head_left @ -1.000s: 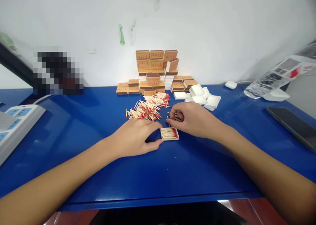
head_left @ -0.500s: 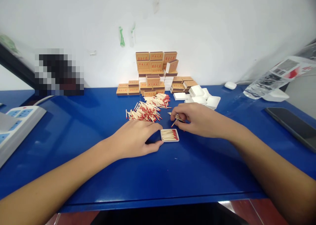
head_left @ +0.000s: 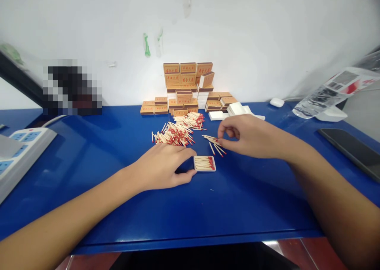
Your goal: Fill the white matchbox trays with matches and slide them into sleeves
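A white matchbox tray (head_left: pixel 204 170) lies on the blue table, filled with red-tipped matches whose heads point right. My left hand (head_left: pixel 162 165) grips the tray's left end between thumb and forefinger. Just right of and beyond the tray, my right hand (head_left: pixel 246 137) pinches at the head end of a few loose matches (head_left: pixel 210 137); how many are between the fingertips is hard to see. Several more matches (head_left: pixel 219 150) lie fanned out below those fingertips. A large heap of matches (head_left: pixel 175 133) spreads beyond my left hand.
Stacked matchboxes (head_left: pixel 188 79) stand against the wall. White empty trays (head_left: pixel 236 109) are piled behind my right hand. A phone (head_left: pixel 350 149), a plastic bottle (head_left: pixel 323 98) and a white earbud case (head_left: pixel 277 102) are at right. A power strip (head_left: pixel 28 151) sits at left.
My right hand has shifted right and slightly away, uncovering the loose matches. The match that hung from its fingertips now lies among them. My left hand stays on the tray.
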Available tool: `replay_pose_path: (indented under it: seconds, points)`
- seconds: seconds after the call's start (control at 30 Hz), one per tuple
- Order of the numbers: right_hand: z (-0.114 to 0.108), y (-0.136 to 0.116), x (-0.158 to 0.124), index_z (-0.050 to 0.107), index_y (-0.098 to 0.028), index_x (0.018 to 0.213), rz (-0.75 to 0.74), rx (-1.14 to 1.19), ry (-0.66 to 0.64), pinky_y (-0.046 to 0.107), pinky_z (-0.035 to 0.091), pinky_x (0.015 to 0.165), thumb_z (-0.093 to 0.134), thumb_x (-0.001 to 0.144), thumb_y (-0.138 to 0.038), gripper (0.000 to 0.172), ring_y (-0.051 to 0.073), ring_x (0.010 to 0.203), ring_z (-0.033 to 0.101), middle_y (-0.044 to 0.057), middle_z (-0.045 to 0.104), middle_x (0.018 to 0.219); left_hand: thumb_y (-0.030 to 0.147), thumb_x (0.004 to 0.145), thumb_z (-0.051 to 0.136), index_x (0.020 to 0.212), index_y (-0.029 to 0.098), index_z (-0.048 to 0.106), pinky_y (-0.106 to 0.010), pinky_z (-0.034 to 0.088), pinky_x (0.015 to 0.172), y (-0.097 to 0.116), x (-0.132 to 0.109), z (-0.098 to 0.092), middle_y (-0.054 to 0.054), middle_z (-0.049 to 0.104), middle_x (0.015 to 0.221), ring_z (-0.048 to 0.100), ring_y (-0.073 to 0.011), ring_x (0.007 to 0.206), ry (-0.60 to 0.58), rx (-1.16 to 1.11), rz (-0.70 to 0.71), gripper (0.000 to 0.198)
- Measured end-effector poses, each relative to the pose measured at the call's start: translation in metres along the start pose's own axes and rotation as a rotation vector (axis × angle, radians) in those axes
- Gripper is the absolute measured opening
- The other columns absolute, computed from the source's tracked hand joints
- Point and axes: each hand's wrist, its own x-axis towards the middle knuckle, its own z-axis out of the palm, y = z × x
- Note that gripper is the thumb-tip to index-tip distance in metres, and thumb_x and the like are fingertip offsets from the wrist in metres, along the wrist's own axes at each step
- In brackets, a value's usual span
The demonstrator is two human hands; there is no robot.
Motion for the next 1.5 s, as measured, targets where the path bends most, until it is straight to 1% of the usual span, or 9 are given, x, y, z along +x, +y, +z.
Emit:
replay_pose_path:
  seconds: [0.07,0.13,0.33,0.5,0.67,0.93,1.07,1.33,1.5]
  points:
    - [-0.003,-0.003,-0.003,0.069,-0.022,0.069,0.090,-0.021,-0.050,0.031,0.034,0.056,0.064,0.087,-0.049,0.033,0.015,0.056,0.052,0.001,0.064,0.062,0.037,0.093,0.064,0.118,0.020,0.071,-0.026,0.044,0.058,0.000,0.000,0.000,0.001,0.069,0.075,0.062,-0.0146,0.062,-0.002,0.005,-0.001,0.031]
    - [-0.002,-0.008,-0.005,0.068,-0.022,0.064,0.138,-0.046,-0.079,0.031,0.033,0.054,0.064,0.086,-0.055,0.040,0.015,0.054,0.052,0.002,0.064,0.060,0.037,0.093,0.064,0.118,0.020,0.071,-0.026,0.045,0.059,-0.001,0.000,0.000,0.000,0.069,0.076,0.063,-0.0150,0.063,-0.005,0.012,0.000,0.031]
    - [0.014,-0.021,-0.007,0.067,-0.021,0.071,0.170,-0.146,-0.075,0.031,0.033,0.054,0.063,0.084,-0.048,0.030,0.017,0.058,0.054,0.006,0.069,0.069,0.038,0.094,0.063,0.118,0.020,0.070,-0.027,0.046,0.059,-0.002,0.000,0.001,0.001,0.069,0.077,0.064,-0.0149,0.063,-0.009,0.011,-0.001,0.031]
    - [0.018,-0.026,-0.007,0.066,-0.022,0.076,0.116,-0.057,-0.092,0.030,0.034,0.056,0.063,0.084,-0.032,0.013,0.016,0.060,0.054,0.003,0.067,0.071,0.037,0.094,0.063,0.119,0.020,0.071,-0.027,0.043,0.058,-0.002,0.000,0.001,0.001,0.069,0.076,0.063,-0.0152,0.063,-0.007,0.003,-0.004,0.031]
    - [0.018,-0.033,-0.004,0.066,-0.021,0.077,0.116,-0.058,-0.091,0.031,0.032,0.057,0.064,0.082,-0.027,0.008,0.015,0.061,0.052,0.002,0.065,0.073,0.036,0.093,0.065,0.118,0.019,0.071,-0.027,0.042,0.058,-0.002,0.000,0.001,0.000,0.070,0.076,0.063,-0.0154,0.063,0.000,0.004,-0.004,0.031]
    - [0.003,0.002,-0.002,0.070,-0.021,0.081,0.111,-0.117,0.006,0.031,0.031,0.058,0.060,0.083,-0.029,0.012,0.016,0.062,0.051,0.003,0.063,0.070,0.037,0.094,0.064,0.120,0.019,0.071,-0.028,0.043,0.058,-0.002,-0.001,0.002,0.000,0.070,0.076,0.062,-0.0151,0.062,0.017,0.007,0.005,0.032]
    - [0.004,0.016,0.000,0.070,-0.022,0.082,0.147,-0.087,-0.102,0.031,0.032,0.058,0.061,0.084,-0.033,0.014,0.016,0.061,0.052,0.002,0.064,0.070,0.038,0.094,0.063,0.119,0.020,0.071,-0.028,0.042,0.058,-0.003,0.000,0.003,0.001,0.070,0.077,0.062,-0.0149,0.063,0.012,0.015,0.012,0.032]
    - [0.009,0.011,0.001,0.067,-0.022,0.080,0.087,-0.025,-0.137,0.031,0.032,0.059,0.058,0.087,-0.029,0.014,0.015,0.061,0.052,0.001,0.065,0.070,0.037,0.094,0.064,0.118,0.019,0.071,-0.028,0.040,0.057,-0.002,0.000,0.002,0.001,0.068,0.075,0.062,-0.0150,0.063,0.016,0.019,0.013,0.031]
    - [0.008,0.006,0.004,0.067,-0.021,0.080,0.063,-0.020,-0.039,0.032,0.031,0.059,0.060,0.087,-0.028,0.012,0.014,0.059,0.048,-0.001,0.060,0.066,0.036,0.093,0.065,0.118,0.018,0.071,-0.028,0.040,0.057,-0.002,0.000,0.003,0.001,0.069,0.076,0.062,-0.0148,0.062,0.029,0.019,0.015,0.031]
